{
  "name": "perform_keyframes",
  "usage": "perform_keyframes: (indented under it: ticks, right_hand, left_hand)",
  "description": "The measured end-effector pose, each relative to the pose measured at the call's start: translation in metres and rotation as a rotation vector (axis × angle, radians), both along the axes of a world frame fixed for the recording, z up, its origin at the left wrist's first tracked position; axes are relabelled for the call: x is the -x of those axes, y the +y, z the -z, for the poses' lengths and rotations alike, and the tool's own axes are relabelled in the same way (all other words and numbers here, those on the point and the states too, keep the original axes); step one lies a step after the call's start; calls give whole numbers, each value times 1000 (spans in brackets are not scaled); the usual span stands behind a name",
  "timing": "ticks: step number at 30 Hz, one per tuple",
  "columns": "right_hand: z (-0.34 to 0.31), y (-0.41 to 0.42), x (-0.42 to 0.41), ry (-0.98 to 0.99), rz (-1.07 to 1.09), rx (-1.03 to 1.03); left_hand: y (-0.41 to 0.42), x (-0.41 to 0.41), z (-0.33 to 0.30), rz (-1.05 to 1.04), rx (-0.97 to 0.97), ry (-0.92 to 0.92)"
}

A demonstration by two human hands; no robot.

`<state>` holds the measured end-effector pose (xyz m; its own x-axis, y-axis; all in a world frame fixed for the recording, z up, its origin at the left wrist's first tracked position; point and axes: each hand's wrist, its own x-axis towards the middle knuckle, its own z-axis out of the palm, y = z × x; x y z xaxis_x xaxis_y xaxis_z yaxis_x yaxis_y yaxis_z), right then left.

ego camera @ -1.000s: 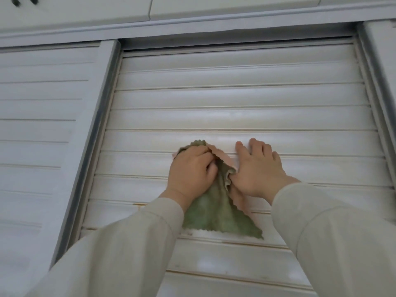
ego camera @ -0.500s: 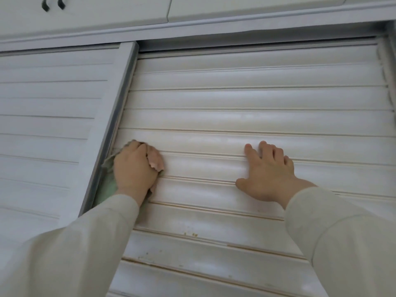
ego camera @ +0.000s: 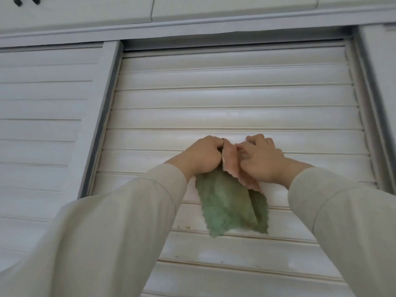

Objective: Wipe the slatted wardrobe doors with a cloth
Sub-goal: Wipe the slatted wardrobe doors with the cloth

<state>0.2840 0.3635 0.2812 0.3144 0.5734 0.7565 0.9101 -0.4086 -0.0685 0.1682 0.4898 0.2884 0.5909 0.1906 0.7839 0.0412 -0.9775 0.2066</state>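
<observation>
The cloth (ego camera: 227,206) hangs against the middle slatted wardrobe door (ego camera: 231,99), its green face outward and a pinkish reverse folded over at the top. Its upper edge is bunched (the scalloped hem shows along the lower edge), and the loose lower part drapes down across several slats. The door is whitish, with horizontal slats running between grey side rails; a few small brownish specks sit on a slat just left of the cloth's lower corner. A second slatted door (ego camera: 47,116) stands to the left, overlapping the middle one's edge.
</observation>
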Motion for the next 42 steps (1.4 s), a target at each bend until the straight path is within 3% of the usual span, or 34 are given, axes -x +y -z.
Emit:
perform_keyframes:
  ticks: [3,6,9,11,14,17,20,23,28,33,40,42]
  right_hand:
    - [0,-9,-5,13,-103,-191]
    - [19,-12,26,-329,-76,-410]
    - [40,-1,66,-494,-159,-141]
    - [43,12,70,-453,-126,-16]
    - [33,18,63,-301,46,-92]
    - [28,19,51,-139,191,-55]
    - [37,25,43,-166,261,-39]
    - [52,36,45,-301,337,-103]
    - [63,53,31,-260,119,-178]
    - [55,74,27,-422,-76,-161]
    - [61,54,-13,-431,131,-502]
    - [64,48,-18,-382,195,-517]
  left_hand:
    - [-3,0,-1,-19,-36,56]
    - [-6,0,-4,17,57,10]
    - [-6,6,-6,117,146,-10]
    - [-5,13,-9,150,157,-29]
    - [10,23,-15,138,196,-125]
    - [43,33,-15,-228,-87,-252]
    - [78,29,7,-440,-352,-169]
    - [100,17,30,-468,-434,-176]
    - [116,7,36,-448,-460,-280]
    - [125,8,39,-436,-511,-350]
    - [129,4,40,-462,-517,-388]
    - [128,1,41,-465,-520,-394]
